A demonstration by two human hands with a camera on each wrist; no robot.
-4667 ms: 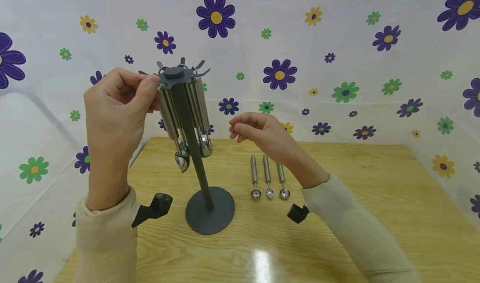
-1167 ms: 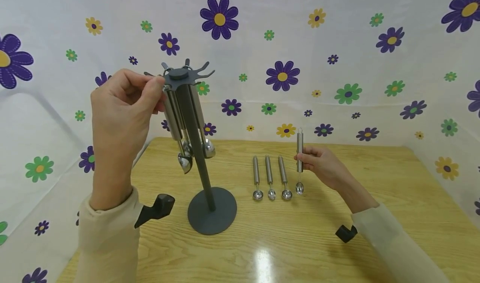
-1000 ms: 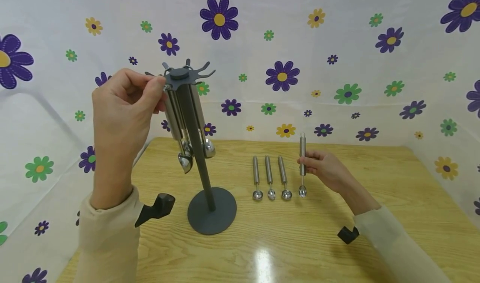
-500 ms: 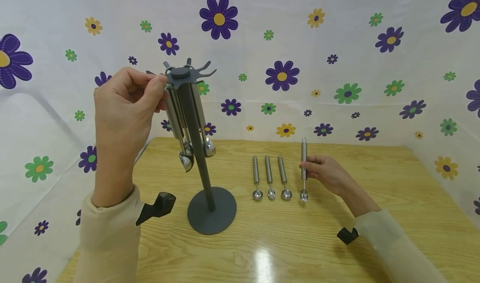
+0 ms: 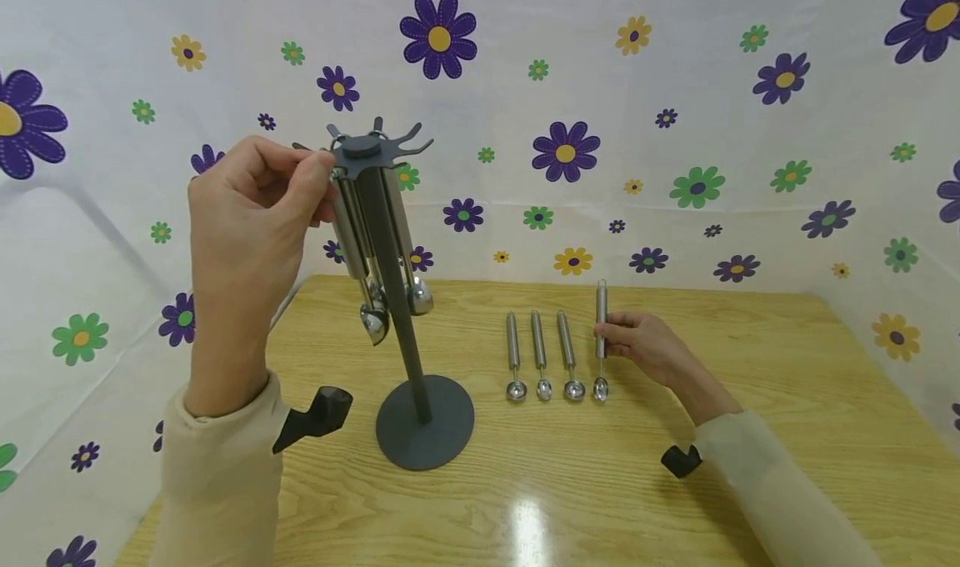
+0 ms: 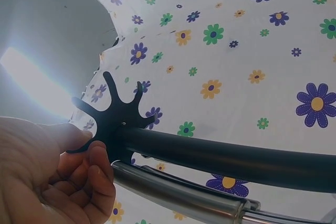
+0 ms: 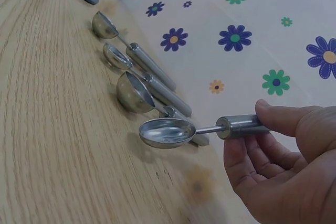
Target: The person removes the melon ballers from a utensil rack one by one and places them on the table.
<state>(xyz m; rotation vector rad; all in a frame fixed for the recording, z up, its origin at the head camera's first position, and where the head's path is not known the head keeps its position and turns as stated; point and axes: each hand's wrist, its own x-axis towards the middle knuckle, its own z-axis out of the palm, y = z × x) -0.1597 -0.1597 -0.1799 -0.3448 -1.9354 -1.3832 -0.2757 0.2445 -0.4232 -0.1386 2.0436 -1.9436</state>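
My left hand pinches a prong of the hooked top plate of a dark utensil stand. Several steel scoops hang from that plate, their handles partly behind the post and my fingers. Further right, my right hand pinches the steel handle of an oval scoop, its bowl pointing down toward the table. In the right wrist view the hollow of this oval scoop shows, with thumb and fingers around its handle. Three scoops lie in a row on the wood just left of it.
The round base of the stand rests on the wooden table. Behind it hangs a white cloth printed with flowers. A black wrist camera juts from the left sleeve, another from the right.
My right hand came from beside the stand to the right end of the row with the oval scoop, lowered it, then shifted slightly left. My left hand still grips the stand; fewer scoops hang there.
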